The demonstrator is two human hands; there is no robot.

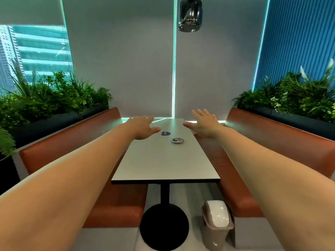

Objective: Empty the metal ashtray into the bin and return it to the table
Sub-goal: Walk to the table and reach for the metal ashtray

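Observation:
A small round metal ashtray (177,140) sits on the white table (163,160), toward its far half and right of centre. What lies inside it is too small to make out. My left hand (142,128) is stretched out over the table's far left edge, fingers apart, holding nothing, to the left of the ashtray. Above the far right edge hovers my right hand (204,124), palm down and spread, empty, beyond and right of the ashtray. A beige bin (216,224) with a white swing lid stands on the floor at the table's near right.
A dark blue sticker (165,133) lies on the table just left of the ashtray. Orange benches (76,140) (268,134) flank the table, with planters behind them. A black pedestal base (164,227) holds the table up. A metal lamp (190,14) hangs overhead.

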